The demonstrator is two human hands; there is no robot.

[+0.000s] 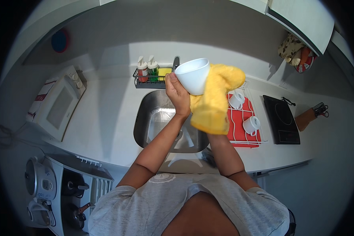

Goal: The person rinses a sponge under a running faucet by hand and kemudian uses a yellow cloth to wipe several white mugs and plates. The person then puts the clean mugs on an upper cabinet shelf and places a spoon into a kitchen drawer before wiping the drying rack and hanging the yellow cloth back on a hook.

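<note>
A white bowl [192, 77] is raised above the back right part of the stainless steel sink [157, 118], tilted with its opening towards the upper left. My left hand [178, 96] grips it at its lower left side, thumb near the rim. A yellow plush cloth [214, 103] lies against the bowl's right side and hangs down over my right wrist. My right hand [215, 97] is hidden under this cloth, so its fingers do not show.
Right of the sink, a white wire rack [233, 122] over a red mat [236, 134] holds white cups [251, 125]. Farther right are an induction cooktop [281, 119] and a knife block [305, 119]. Behind the sink stands a caddy [150, 85] with pump bottles; a microwave [59, 107] is left.
</note>
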